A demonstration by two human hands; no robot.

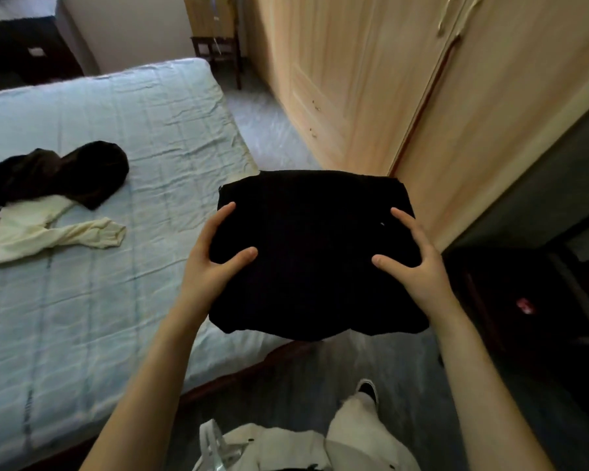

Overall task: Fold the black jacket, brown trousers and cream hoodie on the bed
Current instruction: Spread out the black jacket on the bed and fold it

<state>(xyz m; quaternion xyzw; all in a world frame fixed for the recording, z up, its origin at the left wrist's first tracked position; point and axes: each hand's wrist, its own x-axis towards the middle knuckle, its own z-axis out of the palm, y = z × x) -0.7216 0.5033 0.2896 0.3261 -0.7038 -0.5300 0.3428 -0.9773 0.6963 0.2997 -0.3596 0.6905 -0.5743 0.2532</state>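
Observation:
The black jacket (315, 253) is folded into a flat square and held in the air past the bed's right corner, over the floor. My left hand (215, 260) grips its left edge, thumb on top. My right hand (412, 260) grips its right edge the same way. On the bed (123, 300) at the left, the brown trousers (55, 173) lie crumpled. Partly under them the cream hoodie (31, 236) lies unfolded, one sleeve stretched to the right.
A tall wooden wardrobe (371, 79) stands to the right of the bed across a narrow strip of floor. A dark cabinet (538, 266) sits at the right. A small wooden stand (215, 39) is beyond the bed. My white-trousered leg and shoe (364, 413) are below.

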